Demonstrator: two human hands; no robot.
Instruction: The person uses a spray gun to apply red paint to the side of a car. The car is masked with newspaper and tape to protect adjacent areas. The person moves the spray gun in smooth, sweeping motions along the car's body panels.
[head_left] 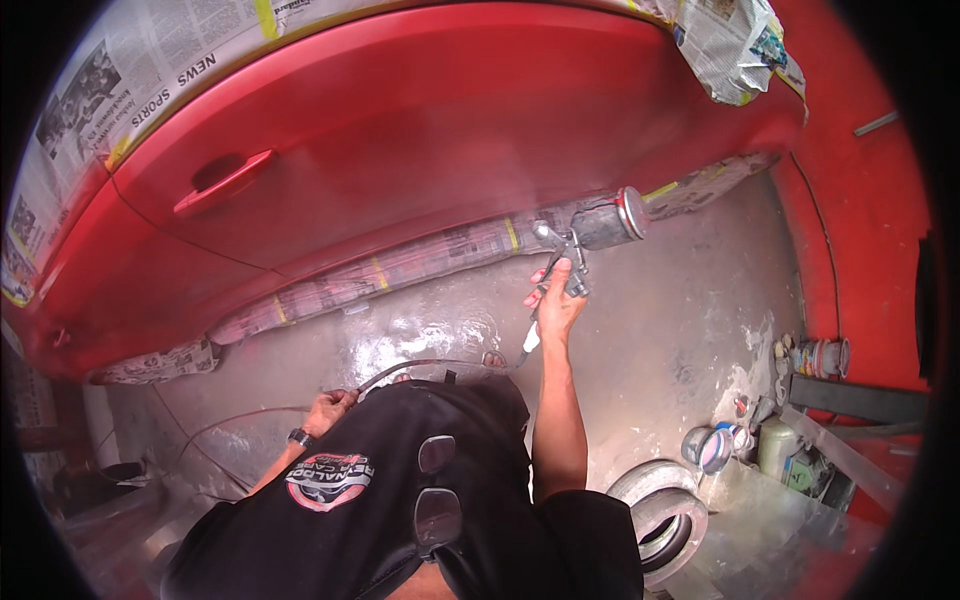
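Observation:
My right hand (pixel 557 304) is wrapped round the grip of a metal spray gun (pixel 575 262), which has a grey paint cup (pixel 607 222) on its right side. The gun is held out near the lower part of a red car door (pixel 400 130), apart from its surface. From the gun's grip a dark air hose (pixel 440 362) runs left across my front. At my left side, my left hand (pixel 330 411) closes round that hose, with a watch on the wrist. A red door handle (pixel 224 183) shows on the car's left part.
Taped newspaper (pixel 200 60) covers the car's upper edge, and more newspaper (pixel 370 280) wraps the sill. Tyres (pixel 668 530) lie on the floor at lower right. Beyond them are cans (pixel 708 450) and a greenish tank (pixel 775 445). A red wall (pixel 870 200) stands at right.

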